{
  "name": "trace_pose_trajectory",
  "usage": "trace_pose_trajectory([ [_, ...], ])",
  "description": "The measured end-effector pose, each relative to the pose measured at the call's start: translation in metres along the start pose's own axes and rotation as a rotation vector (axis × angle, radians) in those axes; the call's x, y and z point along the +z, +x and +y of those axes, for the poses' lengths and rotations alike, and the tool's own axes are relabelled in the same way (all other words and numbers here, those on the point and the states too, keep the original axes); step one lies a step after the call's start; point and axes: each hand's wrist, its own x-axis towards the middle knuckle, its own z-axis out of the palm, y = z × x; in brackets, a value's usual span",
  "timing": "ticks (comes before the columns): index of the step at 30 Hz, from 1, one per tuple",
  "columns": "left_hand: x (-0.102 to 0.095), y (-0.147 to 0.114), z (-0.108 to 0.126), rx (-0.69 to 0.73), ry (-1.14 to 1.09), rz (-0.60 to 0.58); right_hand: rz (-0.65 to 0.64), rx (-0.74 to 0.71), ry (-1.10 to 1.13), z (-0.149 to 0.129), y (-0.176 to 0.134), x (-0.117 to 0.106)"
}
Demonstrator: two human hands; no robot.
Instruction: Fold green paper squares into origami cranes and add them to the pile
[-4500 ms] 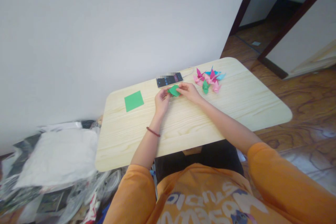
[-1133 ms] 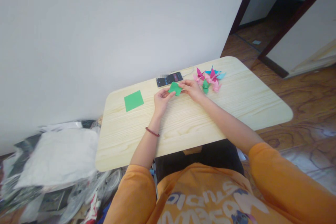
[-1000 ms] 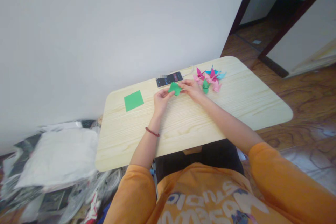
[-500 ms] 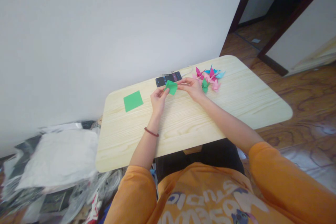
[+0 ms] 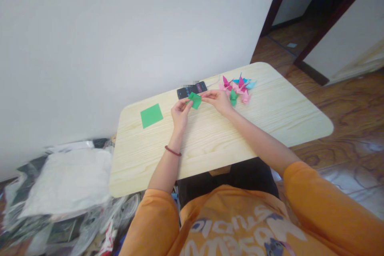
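Between my hands is a piece of folded green paper (image 5: pixel 195 101), held a little above the table. My left hand (image 5: pixel 180 113) pinches its left side between thumb and fingers. On its right edge, the fingertips of my right hand (image 5: pixel 218 100) are closed together, gripping the paper's corner. Just beyond my right hand lies a cluster of folded paper cranes (image 5: pixel 241 84) in pink, magenta and blue, with a green folded crane (image 5: pixel 233 97) closest to the hand. A flat green paper square (image 5: pixel 151 115) rests to the left of my left hand.
Behind my hands a black phone (image 5: pixel 192 89) with its screen lit lies near the table's back edge, with a white cable (image 5: pixel 214 82) attached. The pale wood table (image 5: pixel 144 168) stands against a white wall. Plastic bags (image 5: pixel 69 180) are piled on the left.
The green paper has turned slightly between my fingers and looks narrower. Both hands keep their grip and have hardly moved.
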Motion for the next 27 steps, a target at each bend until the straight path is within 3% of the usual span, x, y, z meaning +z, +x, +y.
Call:
trace_pose_trajectory([
  [5,0.001,-0.002,0.002,0.018,0.047,-0.036,-0.072,-0.040,-0.020,-0.002,0.000,0.000],
  [13,0.008,-0.011,0.010,0.008,0.105,-0.105,-0.052,-0.061,-0.051,0.000,0.000,0.003],
  [27,0.014,-0.014,0.019,-0.037,-0.014,-0.001,0.027,-0.048,-0.050,-0.004,-0.005,0.008],
])
